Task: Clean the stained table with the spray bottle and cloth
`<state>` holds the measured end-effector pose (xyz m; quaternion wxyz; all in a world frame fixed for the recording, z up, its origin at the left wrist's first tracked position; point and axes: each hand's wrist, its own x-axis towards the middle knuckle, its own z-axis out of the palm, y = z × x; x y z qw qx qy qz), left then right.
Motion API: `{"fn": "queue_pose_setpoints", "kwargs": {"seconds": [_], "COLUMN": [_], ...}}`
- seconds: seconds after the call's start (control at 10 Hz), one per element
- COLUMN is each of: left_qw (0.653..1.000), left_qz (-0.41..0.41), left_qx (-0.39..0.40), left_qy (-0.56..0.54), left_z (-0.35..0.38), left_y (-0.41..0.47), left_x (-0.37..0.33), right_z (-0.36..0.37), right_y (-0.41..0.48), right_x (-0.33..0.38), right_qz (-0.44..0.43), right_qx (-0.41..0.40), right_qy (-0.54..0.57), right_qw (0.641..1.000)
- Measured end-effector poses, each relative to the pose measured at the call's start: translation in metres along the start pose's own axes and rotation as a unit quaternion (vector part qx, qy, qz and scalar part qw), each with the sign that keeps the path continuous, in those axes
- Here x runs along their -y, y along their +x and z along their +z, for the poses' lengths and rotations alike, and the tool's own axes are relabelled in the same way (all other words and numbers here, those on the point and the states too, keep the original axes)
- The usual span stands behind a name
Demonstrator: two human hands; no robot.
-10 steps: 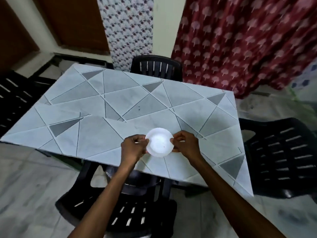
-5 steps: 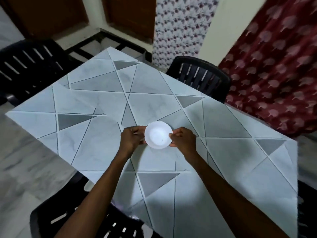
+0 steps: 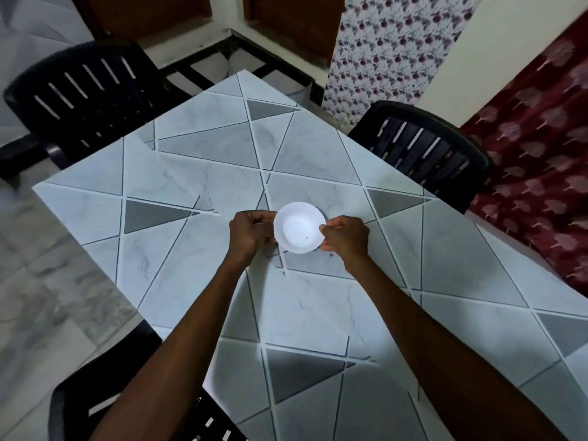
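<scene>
The cleaning, as I judge it, has not really begun. Neither the spray bottle nor the cloth is in view, and nothing on the worktop (image 3: 445, 249) looks wet or wiped. What is in hand seems to be a step of preparation, because both hands are occupied with a white bowl (image 3: 299, 227) near the middle of the worktop. A few small dark specks (image 3: 331, 255) lie on the surface just beside the bowl, at its near right side, and one speck shows inside the bowl; these may be part of the stain, but they are too small to say. So the spraying and the wiping are all left to do, and the bowl will probably have to leave the hands first. The left hand (image 3: 251, 230) grasps the left rim of the bowl with curled fingers, and the right hand (image 3: 345, 237) pinches the right rim, its fingers (image 3: 327, 229) bent over the edge. Both forearms reach forward from the near edge, almost straight, and come closer together toward the bowl. A shadow lies under the near side of the bowl, yet I cannot tell if it rests on the surface or is held a little above it. Three black chairs stand around, one at the far left (image 3: 82, 90), one at the far right (image 3: 423, 151) and one at the near side (image 3: 95, 409).
</scene>
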<state>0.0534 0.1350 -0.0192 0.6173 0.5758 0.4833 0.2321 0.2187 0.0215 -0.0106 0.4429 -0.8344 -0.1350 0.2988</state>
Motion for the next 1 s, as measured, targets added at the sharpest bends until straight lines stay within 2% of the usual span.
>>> {"fn": "queue_pose_setpoints", "kwargs": {"seconds": [0.3,0.6,0.9,1.0], "left_qw": [0.999,0.999,0.996,0.991], "left_qz": [-0.012,-0.01,-0.016,-0.018], "left_qx": [-0.034,-0.045,-0.087,-0.12], "left_qy": [-0.016,0.022,0.022,0.059], "left_z": [-0.002,0.007,0.015,0.021], "left_y": [0.01,0.0,-0.003,-0.022], "left_x": [0.005,0.004,0.009,0.005], "right_z": [-0.042,-0.108,-0.105,-0.108], "right_y": [-0.007,-0.053,-0.049,-0.051], "right_x": [-0.003,-0.079,-0.086,-0.087], "right_qz": [0.033,0.054,0.034,0.031], "right_qx": [0.007,-0.033,-0.036,-0.017], "right_qy": [0.136,0.043,0.035,0.035], "right_qw": [0.99,0.997,0.998,0.999]}}
